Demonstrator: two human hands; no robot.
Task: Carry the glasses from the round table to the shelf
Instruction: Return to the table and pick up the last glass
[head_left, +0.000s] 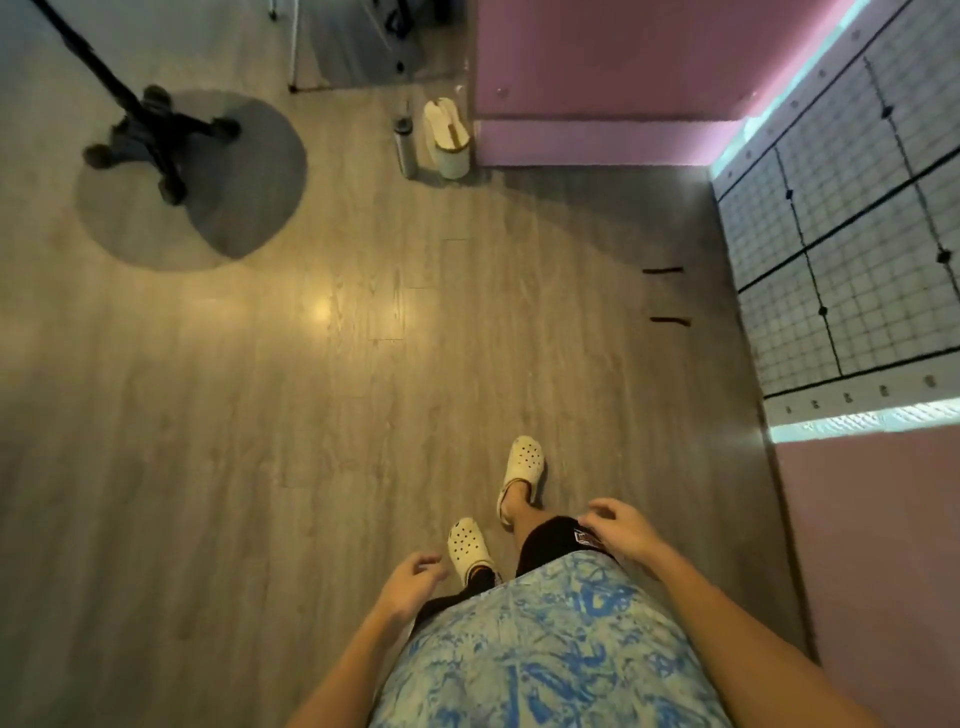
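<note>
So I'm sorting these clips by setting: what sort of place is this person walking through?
Probably an indoor studio or staged room rather than a lived-in home: wood-look plank floor, a black wheeled stand, pink wall panels and a grid-marked board. Both hands, left and right, are empty.

Two bare hands, the left hand (410, 577) and the right hand (618, 527), two cream clogs (522, 465), one black stand (156, 130), one metal bottle (405, 148), one white bin (448, 140) and two dark floor marks (662, 270) are counted.
</note>
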